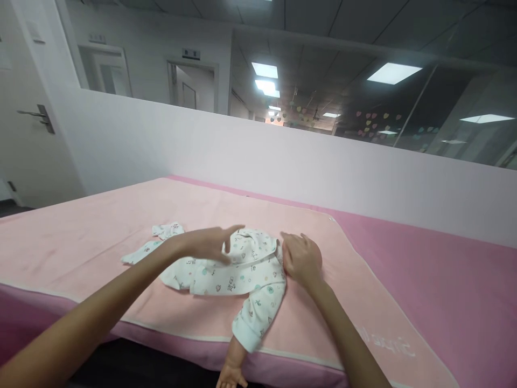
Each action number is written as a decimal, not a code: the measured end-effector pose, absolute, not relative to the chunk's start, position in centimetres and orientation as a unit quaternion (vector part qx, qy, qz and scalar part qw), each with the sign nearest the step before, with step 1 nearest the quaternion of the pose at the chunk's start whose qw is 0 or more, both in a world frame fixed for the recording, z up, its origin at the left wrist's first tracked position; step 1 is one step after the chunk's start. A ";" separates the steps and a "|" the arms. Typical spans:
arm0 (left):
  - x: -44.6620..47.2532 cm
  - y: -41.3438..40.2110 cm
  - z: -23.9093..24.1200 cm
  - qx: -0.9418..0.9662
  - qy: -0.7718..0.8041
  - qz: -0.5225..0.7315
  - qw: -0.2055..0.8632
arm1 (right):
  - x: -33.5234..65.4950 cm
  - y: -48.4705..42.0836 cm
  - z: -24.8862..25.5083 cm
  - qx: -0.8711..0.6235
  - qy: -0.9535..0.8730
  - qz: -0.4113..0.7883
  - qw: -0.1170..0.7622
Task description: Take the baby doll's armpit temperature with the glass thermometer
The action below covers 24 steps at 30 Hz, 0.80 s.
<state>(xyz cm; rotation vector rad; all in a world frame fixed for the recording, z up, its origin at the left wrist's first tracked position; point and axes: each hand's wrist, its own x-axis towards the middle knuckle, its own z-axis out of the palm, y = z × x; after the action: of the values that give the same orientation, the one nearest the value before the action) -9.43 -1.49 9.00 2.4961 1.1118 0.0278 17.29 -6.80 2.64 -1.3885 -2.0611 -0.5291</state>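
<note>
The doll [238,275] lay on the mat [133,210], seemingly light, soft-clothed, best held at trunk [220,283] and head [318,254]; the left hand [216,245], half open, looked empty above it, the right hand [301,260] rested loosely open against its head.

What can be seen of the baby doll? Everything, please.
The baby doll lies stretched out on a pink mat, head toward picture right. It wears a white, soft-looking cloth top with small dark figures and green dots, and matching bottoms. The right hand covers much of the smooth head. One sleeved arm extends past the near mat edge, bare palm showing. The left hand is over the torso; contact unclear.
</note>
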 end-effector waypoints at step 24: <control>-2.6 7.1 0.8 0.835 0.525 0.099 0.132 | 22.9 -2.3 3.0 -0.634 -0.524 0.293 0.488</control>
<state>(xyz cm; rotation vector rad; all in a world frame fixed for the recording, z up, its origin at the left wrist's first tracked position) -2.57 7.08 0.79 2.4229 1.5244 0.2879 22.92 -2.34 2.96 -1.5410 -1.2747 0.7125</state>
